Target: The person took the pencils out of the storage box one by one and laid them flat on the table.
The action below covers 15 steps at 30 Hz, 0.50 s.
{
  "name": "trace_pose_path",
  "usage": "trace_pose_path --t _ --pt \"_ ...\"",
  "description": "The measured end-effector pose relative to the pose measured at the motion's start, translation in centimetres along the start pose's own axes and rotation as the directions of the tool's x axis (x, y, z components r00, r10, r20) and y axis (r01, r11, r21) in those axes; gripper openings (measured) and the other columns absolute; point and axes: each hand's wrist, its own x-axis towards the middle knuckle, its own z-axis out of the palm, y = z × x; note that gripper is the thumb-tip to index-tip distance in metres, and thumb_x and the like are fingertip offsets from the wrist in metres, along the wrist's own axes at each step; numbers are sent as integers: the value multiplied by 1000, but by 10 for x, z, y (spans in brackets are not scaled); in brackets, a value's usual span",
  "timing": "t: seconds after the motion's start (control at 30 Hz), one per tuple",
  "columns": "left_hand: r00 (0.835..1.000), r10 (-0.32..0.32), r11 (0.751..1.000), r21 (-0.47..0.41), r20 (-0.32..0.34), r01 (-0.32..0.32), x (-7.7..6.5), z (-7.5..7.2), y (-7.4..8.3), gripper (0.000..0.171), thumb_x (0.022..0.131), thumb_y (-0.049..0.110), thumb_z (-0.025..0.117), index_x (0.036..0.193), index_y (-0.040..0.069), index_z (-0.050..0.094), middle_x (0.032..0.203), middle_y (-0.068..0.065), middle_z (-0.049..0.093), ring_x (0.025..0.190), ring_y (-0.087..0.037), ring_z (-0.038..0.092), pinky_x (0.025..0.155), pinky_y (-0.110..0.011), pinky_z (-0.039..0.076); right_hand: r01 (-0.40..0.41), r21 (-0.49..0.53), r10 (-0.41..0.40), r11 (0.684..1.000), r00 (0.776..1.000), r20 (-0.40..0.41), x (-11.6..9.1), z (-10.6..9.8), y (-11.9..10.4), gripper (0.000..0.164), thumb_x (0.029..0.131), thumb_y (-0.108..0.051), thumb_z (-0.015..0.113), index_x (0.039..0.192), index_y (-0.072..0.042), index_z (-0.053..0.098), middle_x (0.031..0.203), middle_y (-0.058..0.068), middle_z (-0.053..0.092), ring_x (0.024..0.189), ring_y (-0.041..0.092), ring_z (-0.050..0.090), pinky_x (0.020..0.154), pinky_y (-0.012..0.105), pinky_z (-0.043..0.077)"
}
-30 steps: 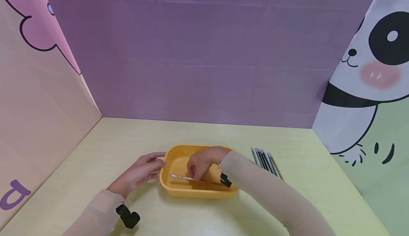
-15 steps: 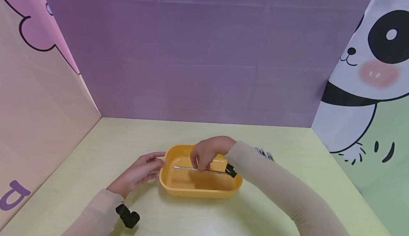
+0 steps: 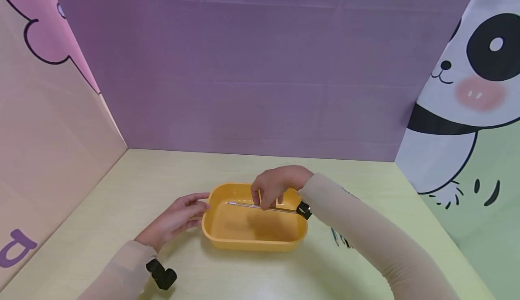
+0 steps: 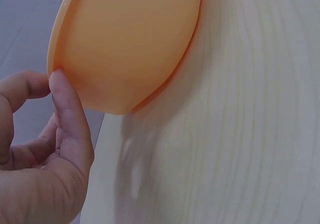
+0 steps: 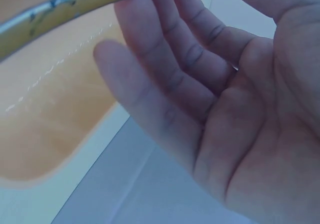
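Observation:
A yellow rectangular plastic tray (image 3: 260, 246) stands on the table. My left hand (image 3: 178, 221) holds its left end; in the left wrist view the thumb and a finger pinch the rim of the tray (image 4: 130, 44). Over the tray's far side, my right hand (image 3: 274, 185) pinches a slim pencil (image 3: 243, 205), lying roughly level from left to right. Seen close in the right wrist view, the pencil (image 5: 65, 9) has a yellowish side with dark marks, and the other fingers of my right hand (image 5: 200, 89) are loosely bent below it.
Several more pencils (image 3: 340, 238) lie on the table right of the tray, mostly hidden under my right forearm. A purple backdrop (image 3: 260, 74) rises behind the pale wooden table (image 3: 170, 169), with printed panels at both sides.
My right hand has lifted the pencil from the tray's near side and moved it away from me and slightly right. The left hand has stayed at the tray's left end.

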Motion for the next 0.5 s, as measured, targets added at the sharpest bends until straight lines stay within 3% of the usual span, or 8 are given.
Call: trace_pose_path --t 0.13,0.33,0.5 --pt "1000 -1 1000 1 1 1 0 0 0 61 100 13 59 150 -9 32 108 -10 63 92 -16 64 80 -26 57 -9 19 10 1000 1000 -16 -5 -1 9 10 90 -11 65 95 -19 67 80 1 67 75 21 65 65 30 58" --pt "1000 7 1000 -13 10 -7 0 0 0 61 100 12 59 150 -10 31 109 -11 64 92 -16 65 80 -27 58 -22 46 24 999 999 -42 -16 -2 25 10 90 -11 65 96 -18 67 80 1 66 79 27 67 65 31 59" --pt "1000 5 1000 -18 6 -5 1 0 0 61 100 12 59 150 -10 31 108 -11 64 91 -17 65 79 -27 58 -43 71 48 997 997 -64 -25 -1 42 8 91 -13 67 97 -19 66 83 1 65 74 22 66 66 31 59"
